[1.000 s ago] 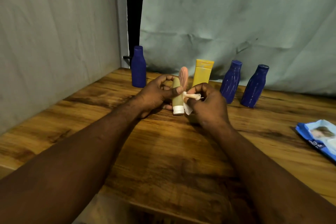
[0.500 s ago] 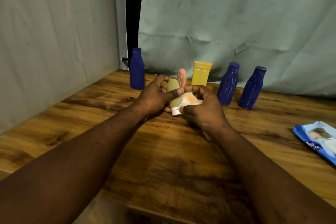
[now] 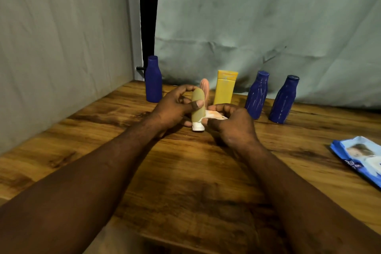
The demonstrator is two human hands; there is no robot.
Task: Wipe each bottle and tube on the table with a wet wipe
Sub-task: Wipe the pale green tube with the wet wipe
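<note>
My left hand [image 3: 175, 107] grips a small olive-green tube [image 3: 197, 107] with a white cap, held cap-down just above the wooden table [image 3: 185, 171]. My right hand [image 3: 231, 126] holds a crumpled wet wipe [image 3: 214, 114] against the tube's lower right side. Behind the hands stand a pink tube [image 3: 205, 86] and a yellow tube [image 3: 225, 87]. Three dark blue bottles line the back: one at the left [image 3: 153, 79], two at the right [image 3: 257, 95] [image 3: 284, 99].
A blue pack of wet wipes [image 3: 362, 156] lies at the table's right edge. Grey cloth walls close off the left and back. The table's near edge runs across the bottom of the view.
The wipe has moved from the tube's upper part down toward its cap end. My left thumb now lies across the tube's middle, and both hands have shifted slightly.
</note>
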